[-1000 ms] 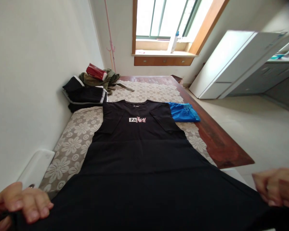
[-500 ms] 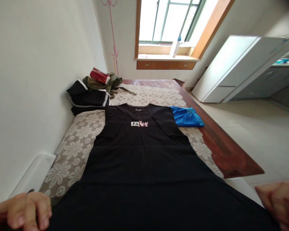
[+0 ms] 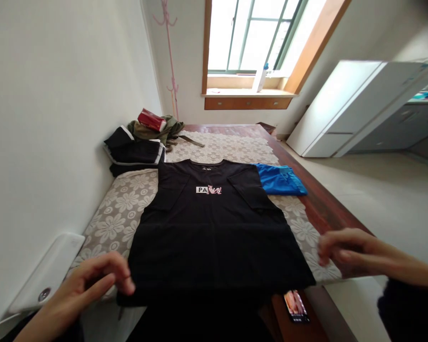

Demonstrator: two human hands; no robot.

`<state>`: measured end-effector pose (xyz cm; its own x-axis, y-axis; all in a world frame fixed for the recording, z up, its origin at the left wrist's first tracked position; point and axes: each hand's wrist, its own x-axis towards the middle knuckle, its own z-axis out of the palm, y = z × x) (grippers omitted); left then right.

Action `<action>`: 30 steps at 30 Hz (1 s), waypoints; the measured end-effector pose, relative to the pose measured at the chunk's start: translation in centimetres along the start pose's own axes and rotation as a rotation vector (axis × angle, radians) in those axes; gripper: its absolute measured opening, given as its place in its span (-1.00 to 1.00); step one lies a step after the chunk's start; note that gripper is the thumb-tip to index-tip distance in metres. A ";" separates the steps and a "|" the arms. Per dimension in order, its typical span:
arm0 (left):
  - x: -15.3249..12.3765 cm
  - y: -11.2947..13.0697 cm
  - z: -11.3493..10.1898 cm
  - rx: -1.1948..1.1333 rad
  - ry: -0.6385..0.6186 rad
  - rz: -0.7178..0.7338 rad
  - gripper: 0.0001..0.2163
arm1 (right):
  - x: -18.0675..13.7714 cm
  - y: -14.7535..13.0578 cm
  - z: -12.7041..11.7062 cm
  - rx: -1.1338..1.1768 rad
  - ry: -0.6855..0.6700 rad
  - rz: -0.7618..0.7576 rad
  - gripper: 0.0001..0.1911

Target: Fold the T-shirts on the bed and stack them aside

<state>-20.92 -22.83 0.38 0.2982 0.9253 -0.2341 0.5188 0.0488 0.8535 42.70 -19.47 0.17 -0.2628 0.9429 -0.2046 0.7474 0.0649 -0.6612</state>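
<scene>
A black T-shirt lies spread face up on the table, collar at the far end, with "PAWS" lettering on its chest. My left hand is at the shirt's lower left corner, fingers loosely bent and apart, fingertips over the edge; whether they touch the cloth I cannot tell. Off the shirt's right side, my right hand hovers near the table edge, somewhat blurred, with curved fingers and nothing in them. Folded blue clothing lies beside the shirt's right sleeve.
A floral cloth covers much of the wooden table. Folded black clothes, an olive bag and a red packet sit at the far left. A white device stands by the wall. A phone lies below the hem.
The shirt's hem has come down onto the table, and both hands have let go of it. My hands have moved forward and inward. The phone has come into view.
</scene>
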 end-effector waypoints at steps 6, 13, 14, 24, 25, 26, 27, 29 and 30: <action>12.3 7.1 2.1 0.404 -0.087 0.151 -0.49 | 18.2 -6.2 0.3 -0.046 0.030 -0.234 -0.40; 31.1 4.0 2.7 0.895 0.229 0.021 -0.45 | 33.6 -7.6 5.6 -0.427 0.104 0.109 -0.27; 32.7 3.5 2.6 0.907 0.277 0.017 -0.45 | 34.5 -7.4 6.2 -0.450 0.112 0.155 -0.23; 37.5 -2.6 2.0 0.986 0.426 0.105 -0.34 | 36.9 -2.9 9.0 -0.698 0.254 0.184 -0.21; 37.6 -2.7 2.0 0.991 0.428 0.113 -0.33 | 37.0 -2.7 9.1 -0.701 0.258 0.176 -0.21; 37.7 -2.8 2.0 0.993 0.426 0.122 -0.32 | 37.0 -2.6 9.1 -0.701 0.262 0.163 -0.21; 37.7 -2.8 2.0 0.994 0.421 0.132 -0.31 | 37.1 -2.5 9.1 -0.700 0.267 0.149 -0.20; 37.5 -2.8 1.9 0.987 0.406 0.149 -0.30 | 37.1 -2.2 9.2 -0.695 0.281 0.125 -0.19; 37.4 -2.7 1.9 0.980 0.399 0.157 -0.30 | 37.1 -2.1 9.2 -0.694 0.289 0.114 -0.19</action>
<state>-9.64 10.97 -11.57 0.2265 0.9597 0.1666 0.9677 -0.2411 0.0733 25.76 12.33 -12.67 -0.0618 0.9980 0.0156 0.9978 0.0621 -0.0216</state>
